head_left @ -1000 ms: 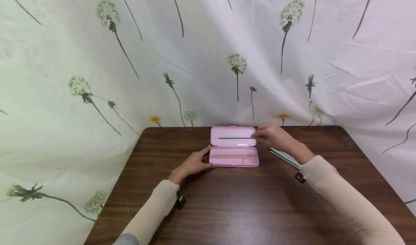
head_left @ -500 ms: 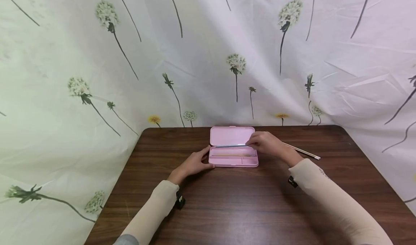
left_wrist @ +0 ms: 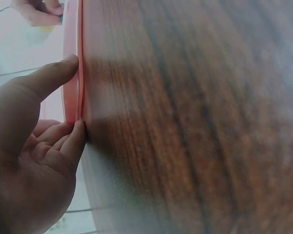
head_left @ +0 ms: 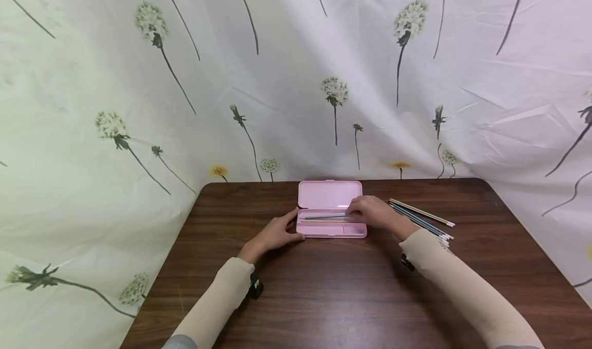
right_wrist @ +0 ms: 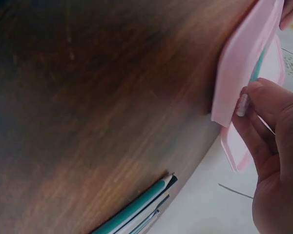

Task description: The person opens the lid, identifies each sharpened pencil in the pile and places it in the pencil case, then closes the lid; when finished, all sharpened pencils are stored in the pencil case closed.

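Honestly, the teal pencil (head_left: pixel 326 216) should be light, stiff and a bit slick, so pinching near one end, like the right hand (head_left: pixel 372 212) does, makes sense. It's in or just over the back compartment (head_left: pixel 324 213) of the open pink pencil case (head_left: pixel 329 195), left hand (head_left: pixel 275 233) holding the case's left end between thumb and fingers

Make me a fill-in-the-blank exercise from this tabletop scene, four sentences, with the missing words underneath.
1. The pencil case is ____ in color.
2. Its lid is not closed but ____.
3. From the person's view, the left hand touches the case at its ____ end.
4. The right hand pinches a pencil, while the loose pencils lie on the table to the ____ of the case, from the person's view.

Missing words: pink; open; left; right.
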`<state>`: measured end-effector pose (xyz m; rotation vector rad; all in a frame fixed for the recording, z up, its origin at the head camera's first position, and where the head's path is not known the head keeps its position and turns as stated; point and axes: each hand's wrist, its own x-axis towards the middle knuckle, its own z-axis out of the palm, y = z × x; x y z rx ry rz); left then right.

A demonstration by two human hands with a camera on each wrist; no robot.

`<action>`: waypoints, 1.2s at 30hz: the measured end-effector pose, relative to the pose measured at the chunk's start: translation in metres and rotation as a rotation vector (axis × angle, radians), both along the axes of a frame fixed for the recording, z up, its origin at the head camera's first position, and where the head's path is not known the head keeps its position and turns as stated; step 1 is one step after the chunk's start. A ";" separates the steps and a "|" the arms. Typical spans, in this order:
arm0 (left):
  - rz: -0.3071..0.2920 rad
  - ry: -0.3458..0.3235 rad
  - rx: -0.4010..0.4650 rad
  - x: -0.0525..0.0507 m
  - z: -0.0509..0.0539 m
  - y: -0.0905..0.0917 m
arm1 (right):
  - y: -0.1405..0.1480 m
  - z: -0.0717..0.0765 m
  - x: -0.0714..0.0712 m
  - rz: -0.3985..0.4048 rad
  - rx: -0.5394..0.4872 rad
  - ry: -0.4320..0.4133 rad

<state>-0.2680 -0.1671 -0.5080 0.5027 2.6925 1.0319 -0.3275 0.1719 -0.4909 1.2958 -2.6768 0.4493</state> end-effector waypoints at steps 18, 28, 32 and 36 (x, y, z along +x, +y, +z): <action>-0.010 0.004 0.010 0.000 0.001 0.000 | -0.005 -0.003 0.006 -0.067 0.054 -0.112; -0.011 0.005 0.010 0.001 0.002 0.000 | 0.003 0.007 0.007 -0.045 -0.004 -0.074; -0.011 0.005 0.010 0.001 0.002 0.000 | 0.013 0.015 0.005 -0.026 -0.045 -0.025; -0.006 0.009 0.003 0.001 0.002 0.001 | 0.026 0.025 0.005 -0.057 -0.073 0.002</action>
